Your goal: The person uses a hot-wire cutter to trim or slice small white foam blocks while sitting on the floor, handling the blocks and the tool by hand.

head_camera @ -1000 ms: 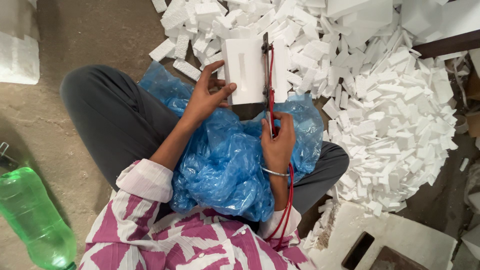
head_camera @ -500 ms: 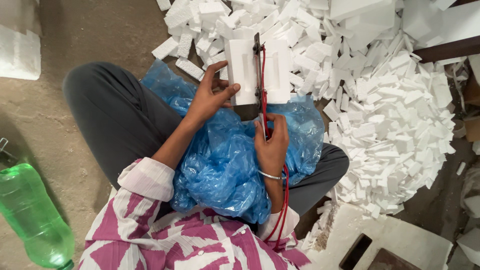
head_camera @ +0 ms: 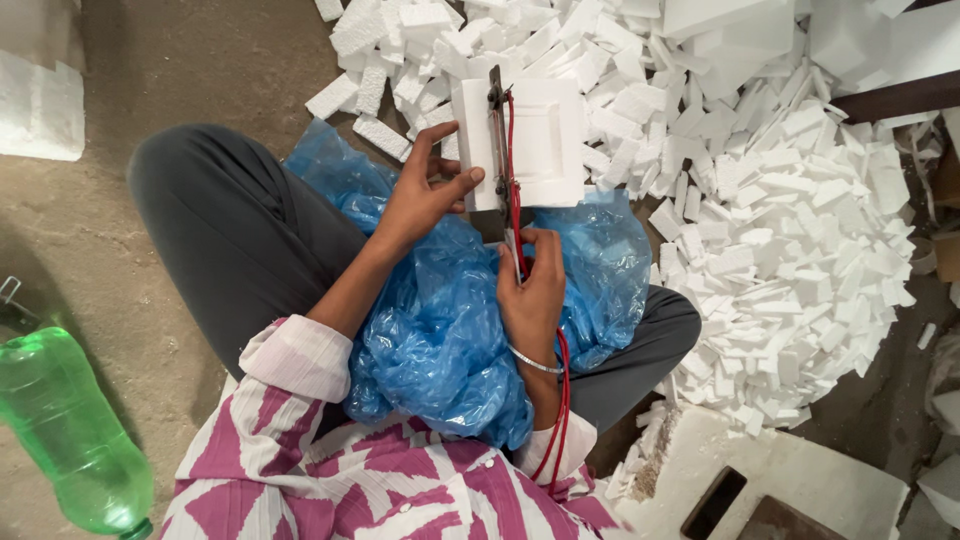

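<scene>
Bottle: a green see-through plastic bottle lies on the floor at my left side, near my sleeve, its label not visible.
Blue bag: crumpled blue plastic sheeting covers my lap, under both my wrists.
Labels, signs, screens: I see none anywhere around me.

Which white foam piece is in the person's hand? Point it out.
The large moulded foam block with a recessed panel, held by the left hand against the cutting tool. The other pieces lie loose in the pile.
</scene>
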